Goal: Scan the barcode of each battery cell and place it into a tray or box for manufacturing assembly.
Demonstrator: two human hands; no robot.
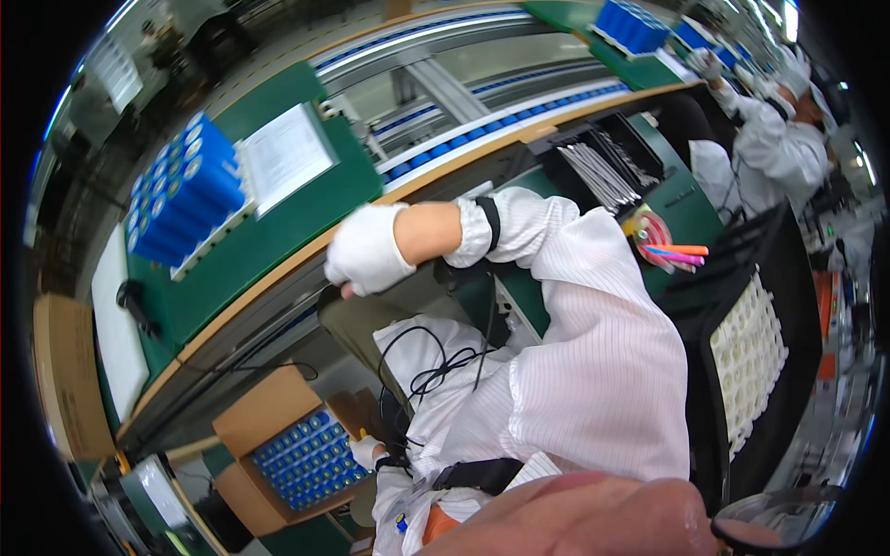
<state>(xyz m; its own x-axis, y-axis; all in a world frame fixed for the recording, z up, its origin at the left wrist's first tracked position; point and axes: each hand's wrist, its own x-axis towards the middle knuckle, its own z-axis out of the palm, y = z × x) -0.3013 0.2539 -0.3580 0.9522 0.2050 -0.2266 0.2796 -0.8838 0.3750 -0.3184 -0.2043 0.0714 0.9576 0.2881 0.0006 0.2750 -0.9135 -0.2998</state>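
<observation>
White cotton gloves are worn on both hands. The right hand (366, 252) is raised at the wooden edge of the green workbench (278, 236), its gloved fingers curled loosely inward; nothing is seen pinched in them, though motion blur leaves the grip uncertain. The left hand (366, 451) is lowered beside the open cardboard box (269, 417) under the bench, its fingers bent at the box's near corner; whether anything is held there cannot be told. Rows of blue cylindrical cells (311, 459) are packed upright inside that box, filling most of it.

On the bench top, well apart from the right hand, a block of blue cells (181, 190) is laid on its side, and a white sheet in a clear holder (283, 157) is set just beside it. A conveyor line (482, 130) with more blue cells is run along the far side of the bench. To the right, a white tray of round pale parts (751, 357) is rested on a dark surface, with orange and pink markers (681, 252) near it. Farther off, another person in white clothing (779, 139) is seated at the same line.
</observation>
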